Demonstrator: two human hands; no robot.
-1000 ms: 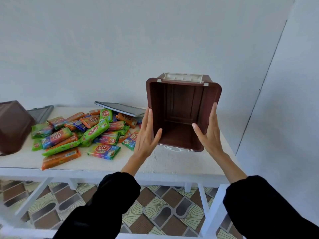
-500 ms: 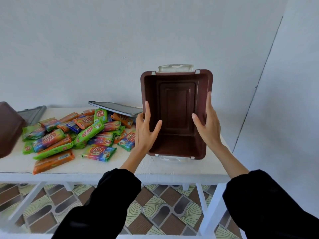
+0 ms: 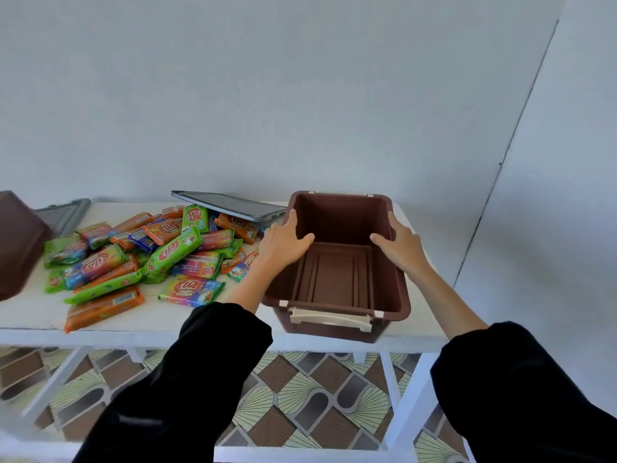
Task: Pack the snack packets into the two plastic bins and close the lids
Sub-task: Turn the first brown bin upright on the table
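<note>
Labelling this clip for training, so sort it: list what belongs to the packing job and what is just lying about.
Job: right bin, gripped at its side walls by left hand and right hand; left bin at the frame edge; packets in a heap; lid leaning on the heap; second lid beside the left bin.
Just about: table; tiled floor.

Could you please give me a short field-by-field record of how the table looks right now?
held item: brown bin, upright on the white table, open, empty
left hand: grips the bin's left wall, thumb inside
right hand: grips the bin's right wall, thumb inside
snack packets: loose heap on the table, left of the bin
grey lid: propped on the heap's far side
second bin: brown, at the left edge, partly out of view
second lid: grey, beside it
</note>
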